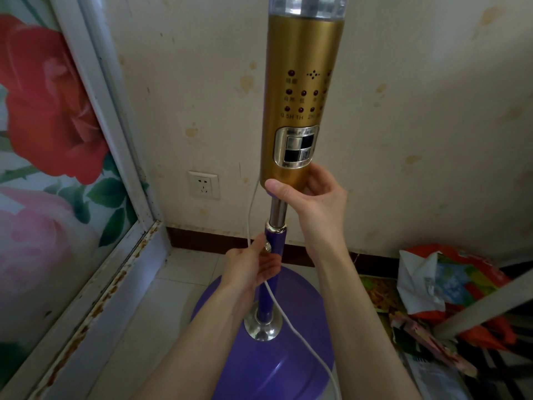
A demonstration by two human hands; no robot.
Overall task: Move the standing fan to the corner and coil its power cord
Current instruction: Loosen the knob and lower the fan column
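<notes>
The standing fan (300, 111) stands upright on its purple base (253, 365), close in front of the stained wall that carries the wall socket (203, 184). The right hand (311, 194) is wrapped around the bottom of the gold control column, thumb across the front — a closed grip. Below it, beside the purple pole, the left hand (253, 264) pinches the white power cord (284, 319), which rises toward the column and trails down over the base.
</notes>
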